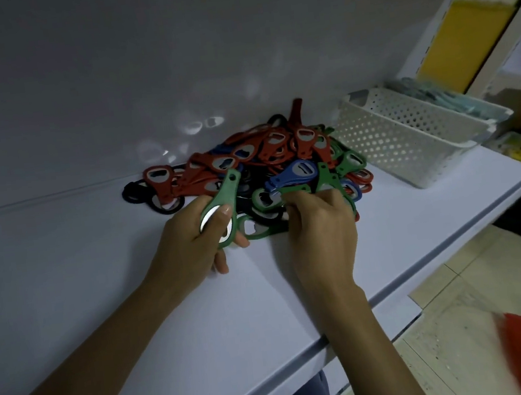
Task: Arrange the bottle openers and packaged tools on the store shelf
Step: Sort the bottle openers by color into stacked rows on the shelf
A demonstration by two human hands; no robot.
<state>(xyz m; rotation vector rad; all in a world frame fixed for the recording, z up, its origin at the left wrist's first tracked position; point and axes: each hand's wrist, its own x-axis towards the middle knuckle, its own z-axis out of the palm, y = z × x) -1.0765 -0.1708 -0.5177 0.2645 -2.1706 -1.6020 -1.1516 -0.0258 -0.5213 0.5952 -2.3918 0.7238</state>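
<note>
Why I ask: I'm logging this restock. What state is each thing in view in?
left hand: holds the pale green opener by its metal head.
pale green opener: lifted off the shelf, handle pointing away.
right hand: fingers curled on a dark green opener at the pile's near edge.
dark green opener: lying in the pile.
pile of openers: jumbled, unsorted heap on the shelf.
white basket: upright, right of the pile.

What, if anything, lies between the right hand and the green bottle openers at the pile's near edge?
Nothing visible. The right hand's fingers already reach the green bottle openers. A blue bottle opener lies on the pile just behind them. Whether the fingers grip one is hidden.
</note>
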